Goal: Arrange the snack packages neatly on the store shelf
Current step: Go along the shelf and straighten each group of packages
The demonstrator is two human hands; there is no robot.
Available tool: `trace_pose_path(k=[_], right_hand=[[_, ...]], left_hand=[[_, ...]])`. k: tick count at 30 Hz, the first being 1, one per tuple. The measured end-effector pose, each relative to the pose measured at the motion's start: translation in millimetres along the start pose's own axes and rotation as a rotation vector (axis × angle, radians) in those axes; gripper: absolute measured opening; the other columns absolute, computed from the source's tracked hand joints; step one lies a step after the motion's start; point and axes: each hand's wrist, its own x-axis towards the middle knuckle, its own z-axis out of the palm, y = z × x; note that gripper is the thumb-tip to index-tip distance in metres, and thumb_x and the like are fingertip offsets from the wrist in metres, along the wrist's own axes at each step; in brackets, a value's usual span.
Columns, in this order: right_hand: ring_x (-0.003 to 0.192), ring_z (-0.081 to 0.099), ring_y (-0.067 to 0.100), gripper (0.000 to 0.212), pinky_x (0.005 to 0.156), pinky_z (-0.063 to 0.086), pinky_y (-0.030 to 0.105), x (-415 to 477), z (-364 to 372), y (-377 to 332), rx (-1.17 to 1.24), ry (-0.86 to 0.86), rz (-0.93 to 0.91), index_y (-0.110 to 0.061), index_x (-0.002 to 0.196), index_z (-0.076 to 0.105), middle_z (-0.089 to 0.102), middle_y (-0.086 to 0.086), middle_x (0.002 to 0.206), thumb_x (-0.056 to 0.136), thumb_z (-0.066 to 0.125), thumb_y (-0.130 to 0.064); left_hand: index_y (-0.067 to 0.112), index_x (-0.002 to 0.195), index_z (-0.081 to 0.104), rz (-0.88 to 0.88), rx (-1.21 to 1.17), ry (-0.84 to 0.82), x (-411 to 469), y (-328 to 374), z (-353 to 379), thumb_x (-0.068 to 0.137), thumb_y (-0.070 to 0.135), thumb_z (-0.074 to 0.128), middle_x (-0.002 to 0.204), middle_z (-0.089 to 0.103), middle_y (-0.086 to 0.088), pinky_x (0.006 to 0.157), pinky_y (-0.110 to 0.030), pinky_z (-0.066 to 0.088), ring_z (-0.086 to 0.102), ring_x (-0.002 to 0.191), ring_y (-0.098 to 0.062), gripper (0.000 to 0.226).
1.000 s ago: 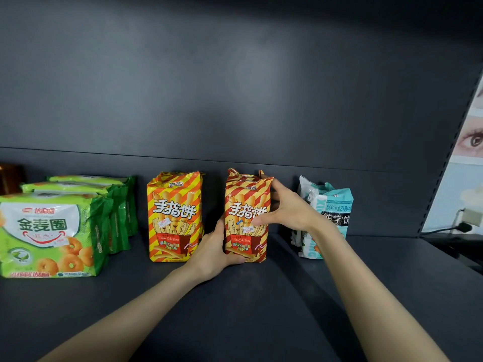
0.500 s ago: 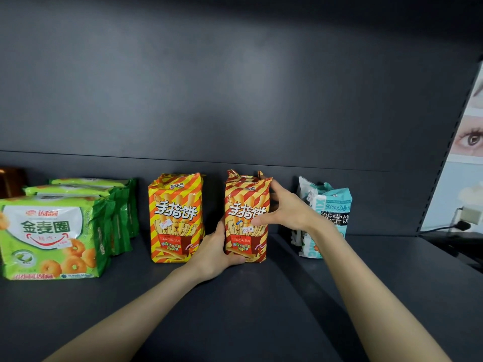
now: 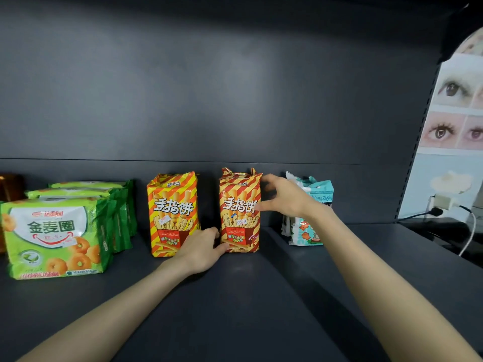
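Note:
Two orange-and-yellow striped snack packages stand upright on the dark shelf [image 3: 235, 296]. One is on the left [image 3: 172, 212] and one on the right [image 3: 240, 210]. My left hand [image 3: 201, 250] is cupped around the lower left corner of the right one, thumb along its front bottom edge. My right hand [image 3: 285, 199] is at that package's upper right side with fingers spread, the thumb tip just touching its edge. A teal snack package [image 3: 311, 228] stands behind my right wrist, partly hidden.
Several green snack packages [image 3: 55, 236] stand in a row at the left, one behind another. A brown object [image 3: 9, 186] sits at the far left. At the right, past the shelf's end, are a poster of eyes [image 3: 454, 121] and a plugged-in cable [image 3: 439, 212].
My right hand has loosened from the right striped package, fingers spreading and the thumb sliding back to its edge. My left hand has slipped lower along the package's base. The package stays upright.

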Motion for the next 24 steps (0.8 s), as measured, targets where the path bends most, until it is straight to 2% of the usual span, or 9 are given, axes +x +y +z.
trace_pose_path(k=[3, 6, 10, 14, 19, 24], right_hand=[[0.122, 0.052, 0.025, 0.064, 0.098, 0.045, 0.039, -8.4, -10.2, -2.9, -0.071, 0.044, -0.014, -0.016, 0.137, 0.040, 0.051, 0.008, 0.136, 0.082, 0.070, -0.028], [0.114, 0.056, 0.023, 0.058, 0.094, 0.047, 0.035, -16.4, -26.4, -1.8, -0.138, 0.111, -0.033, -0.016, 0.136, 0.043, 0.051, 0.008, 0.135, 0.084, 0.068, -0.027], [0.118, 0.055, 0.023, 0.055, 0.092, 0.044, 0.029, -28.6, -53.7, 6.4, -0.163, 0.149, -0.042, -0.013, 0.134, 0.046, 0.052, 0.008, 0.136, 0.085, 0.067, -0.025], [0.123, 0.053, 0.019, 0.054, 0.090, 0.037, 0.018, -36.8, -74.5, 26.1, -0.149, 0.159, -0.043, -0.010, 0.133, 0.049, 0.056, 0.006, 0.134, 0.084, 0.069, -0.022], [0.121, 0.053, 0.018, 0.054, 0.090, 0.040, 0.022, -36.1, -93.1, 61.0, -0.172, 0.141, -0.032, -0.012, 0.132, 0.050, 0.056, 0.004, 0.133, 0.083, 0.070, -0.024], [0.119, 0.051, 0.018, 0.054, 0.088, 0.037, 0.020, -31.9, -103.2, 93.0, -0.205, 0.117, -0.042, -0.012, 0.130, 0.052, 0.055, 0.004, 0.132, 0.082, 0.071, -0.025]], left_hand=[[0.016, 0.100, 0.059, 0.045, 0.122, 0.073, -8.9, 5.5, -8.1, 0.093, 0.038, 0.054, 0.091, 0.062, 0.002, 0.072, -0.027, 0.050, 0.062, 0.087, -0.016, 0.024], [0.019, 0.094, 0.059, 0.108, 0.108, 0.128, -11.7, 15.6, -14.0, 0.091, 0.040, 0.055, 0.086, 0.062, 0.005, 0.073, -0.028, 0.053, 0.061, 0.083, -0.012, 0.021], [0.019, 0.105, 0.061, 0.180, -0.012, 0.127, -7.4, 39.4, -10.1, 0.090, 0.039, 0.058, 0.095, 0.065, 0.005, 0.079, -0.030, 0.055, 0.063, 0.087, -0.011, 0.025], [0.018, 0.115, 0.057, 0.255, -0.096, 0.111, 0.7, 65.3, 7.6, 0.089, 0.036, 0.060, 0.105, 0.065, 0.004, 0.086, -0.033, 0.053, 0.061, 0.094, -0.010, 0.032], [0.016, 0.130, 0.046, 0.268, -0.102, 0.123, 16.2, 96.9, 29.4, 0.089, 0.036, 0.060, 0.126, 0.058, -0.001, 0.094, -0.029, 0.047, 0.055, 0.112, -0.013, 0.047], [0.015, 0.144, 0.026, 0.169, -0.126, 0.046, 34.6, 115.9, 52.4, 0.087, 0.040, 0.062, 0.145, 0.042, -0.005, 0.104, -0.033, 0.041, 0.046, 0.128, -0.019, 0.072]])
